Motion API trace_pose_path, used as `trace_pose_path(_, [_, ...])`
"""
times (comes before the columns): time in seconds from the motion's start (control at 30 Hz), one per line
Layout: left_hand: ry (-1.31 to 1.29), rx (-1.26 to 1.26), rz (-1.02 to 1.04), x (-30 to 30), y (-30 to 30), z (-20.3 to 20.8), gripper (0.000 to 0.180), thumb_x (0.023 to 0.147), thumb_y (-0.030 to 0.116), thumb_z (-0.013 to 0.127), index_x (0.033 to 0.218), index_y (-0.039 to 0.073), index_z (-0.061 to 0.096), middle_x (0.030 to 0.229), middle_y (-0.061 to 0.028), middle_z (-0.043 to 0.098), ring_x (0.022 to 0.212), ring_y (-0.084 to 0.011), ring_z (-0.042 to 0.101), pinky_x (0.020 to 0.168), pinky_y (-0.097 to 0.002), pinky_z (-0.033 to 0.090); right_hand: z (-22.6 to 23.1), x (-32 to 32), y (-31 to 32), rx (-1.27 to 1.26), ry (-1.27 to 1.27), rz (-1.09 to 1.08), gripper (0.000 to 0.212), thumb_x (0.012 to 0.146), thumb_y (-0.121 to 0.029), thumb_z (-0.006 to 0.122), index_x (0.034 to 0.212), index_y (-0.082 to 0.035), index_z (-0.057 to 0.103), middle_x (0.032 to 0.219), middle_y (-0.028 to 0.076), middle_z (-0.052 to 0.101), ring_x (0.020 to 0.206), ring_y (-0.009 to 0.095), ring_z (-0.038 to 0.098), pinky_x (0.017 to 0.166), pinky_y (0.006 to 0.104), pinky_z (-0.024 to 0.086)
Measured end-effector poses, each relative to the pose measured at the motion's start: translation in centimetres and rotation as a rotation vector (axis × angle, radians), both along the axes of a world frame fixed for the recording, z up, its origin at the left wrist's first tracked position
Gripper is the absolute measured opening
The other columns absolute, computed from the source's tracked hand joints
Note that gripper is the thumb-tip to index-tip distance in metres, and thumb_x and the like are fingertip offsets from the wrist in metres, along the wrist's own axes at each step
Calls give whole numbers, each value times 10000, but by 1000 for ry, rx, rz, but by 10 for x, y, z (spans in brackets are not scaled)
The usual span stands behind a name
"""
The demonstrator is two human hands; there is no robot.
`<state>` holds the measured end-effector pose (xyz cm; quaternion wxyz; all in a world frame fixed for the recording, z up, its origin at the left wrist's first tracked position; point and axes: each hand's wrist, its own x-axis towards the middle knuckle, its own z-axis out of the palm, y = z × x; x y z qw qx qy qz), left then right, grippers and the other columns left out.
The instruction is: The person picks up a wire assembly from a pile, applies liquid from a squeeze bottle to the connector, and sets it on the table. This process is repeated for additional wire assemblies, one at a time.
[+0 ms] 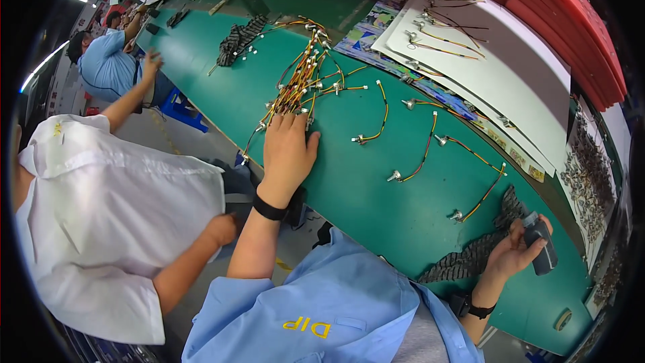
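Right grip (509, 255): fingers wrapped round a dark bottle (543, 250), held above the right end of the surface (359, 191). Suggest keeping its nozzle clear of loose wires and the hold light, since a squeeze might release contents; contents not visible.

Left grip (289, 151): fingers laid over the near end of the wire bundle (306, 74); cannot tell whether they pinch anything. Judged step: handling the bundle. Better to lift one part by its metal body, not by its thin leads, and to untangle crossed wires before drawing it out; a tug would likely drag neighbours along or strain a joint.

Between the two grips: separate wired parts lie well apart, among them a curved one (386, 111) and a lower one (485, 195). Spacing seems worth preserving, to prevent fresh tangles.

Beside the right grip: striped cloth (460, 263), crumpled; best kept from snagging connectors. Farther out: white sheets (497, 60) bearing more wired parts.
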<state>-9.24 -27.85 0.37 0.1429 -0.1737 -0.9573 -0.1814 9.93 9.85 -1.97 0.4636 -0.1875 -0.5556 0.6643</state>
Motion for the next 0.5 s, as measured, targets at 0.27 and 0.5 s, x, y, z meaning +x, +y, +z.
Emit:
trace_pose_path(0.27, [-279, 409, -57, 18, 6, 9, 127, 823, 47, 646, 920, -13, 589, 901, -113, 618, 876, -263, 589, 778, -357, 478, -5, 4, -6, 32, 50, 104, 497, 947, -492, 528, 1137, -33, 535, 730, 16, 449, 577, 89, 346, 594, 247, 341])
trace_pose_path(0.5, [-206, 1095, -396, 53, 35, 31, 173, 873, 24, 602, 1038, -28, 590, 1020, -129, 612, 944, -204, 600, 838, -323, 479, 16, 28, -2, -9, -108, 28, 422, 912, -397, 604, 1134, -46, 534, 874, 30, 532, 660, 103, 489, 592, 220, 393])
